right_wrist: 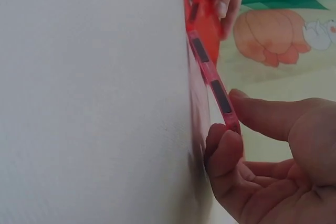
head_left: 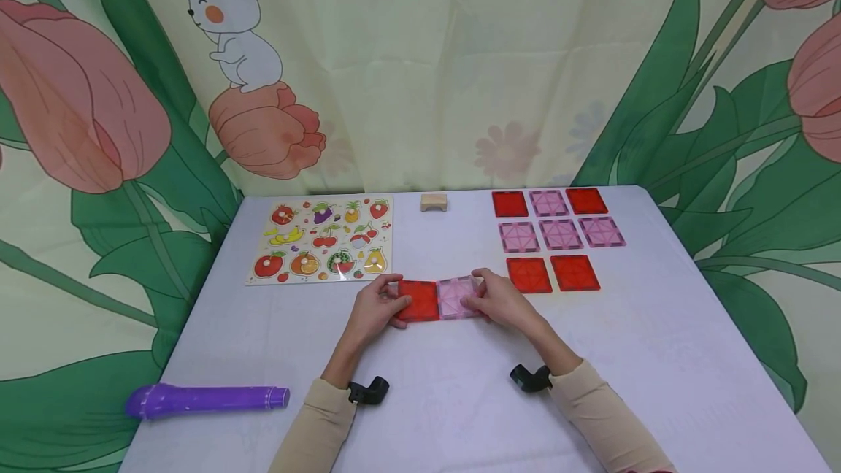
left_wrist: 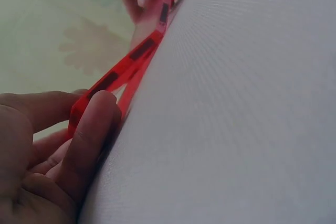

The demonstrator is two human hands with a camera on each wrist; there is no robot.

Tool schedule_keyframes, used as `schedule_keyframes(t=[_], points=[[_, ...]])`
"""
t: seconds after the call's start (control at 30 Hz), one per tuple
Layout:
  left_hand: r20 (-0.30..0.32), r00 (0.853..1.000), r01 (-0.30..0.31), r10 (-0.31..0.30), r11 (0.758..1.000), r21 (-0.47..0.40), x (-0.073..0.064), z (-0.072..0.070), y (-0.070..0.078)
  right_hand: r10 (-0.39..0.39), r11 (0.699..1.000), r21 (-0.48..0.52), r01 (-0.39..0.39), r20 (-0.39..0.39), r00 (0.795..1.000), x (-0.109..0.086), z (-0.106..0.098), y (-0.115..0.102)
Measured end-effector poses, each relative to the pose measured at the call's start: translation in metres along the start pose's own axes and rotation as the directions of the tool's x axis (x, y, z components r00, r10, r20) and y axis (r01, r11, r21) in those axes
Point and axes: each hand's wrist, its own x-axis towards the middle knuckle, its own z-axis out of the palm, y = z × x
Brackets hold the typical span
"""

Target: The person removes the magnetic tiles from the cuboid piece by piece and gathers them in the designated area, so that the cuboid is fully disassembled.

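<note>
In front of me, a translucent red magnetic tile [head_left: 422,301] and a pink magnetic tile [head_left: 453,296] lie edge to edge in the head view. My left hand [head_left: 371,309] pinches the red tile's left side between thumb and fingers. On the other side, my right hand [head_left: 504,301] pinches the pink tile by its right side. The wrist views show the red tile [left_wrist: 121,66] and the pink tile [right_wrist: 212,77] with their outer edges tilted up from the white tabletop. Dark magnet strips show inside both frames.
To the back right, more red tiles [head_left: 576,273] and pink tiles [head_left: 561,234] lie in rows. A fruit puzzle board [head_left: 305,243] is at the back left, beside a small wooden block [head_left: 434,202]. A purple tube-shaped object [head_left: 210,398] lies at the left edge.
</note>
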Motion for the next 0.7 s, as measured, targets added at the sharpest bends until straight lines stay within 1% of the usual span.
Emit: schedule_keyframes(t=[0.27, 0.43, 0.7], points=[[-0.012, 1.0, 0.019, -0.018, 0.999, 0.028, 0.0007, 0.0015, 0.0008, 0.028, 0.999, 0.02, -0.027, -0.024, 0.999, 0.0001, 0.0029, 0.0018], [-0.016, 0.999, 0.033, -0.032, 0.999, 0.024, 0.0012, 0.0024, 0.0015, 0.037, 0.999, 0.037, -0.036, -0.032, 0.999, -0.0002, 0.003, 0.003], [-0.022, 0.999, 0.03, -0.029, 0.999, 0.032, 0.0005, 0.0017, 0.0011, 0.063, 0.996, 0.059, -0.061, -0.04, 0.997, -0.0013, 0.0021, 0.0058]])
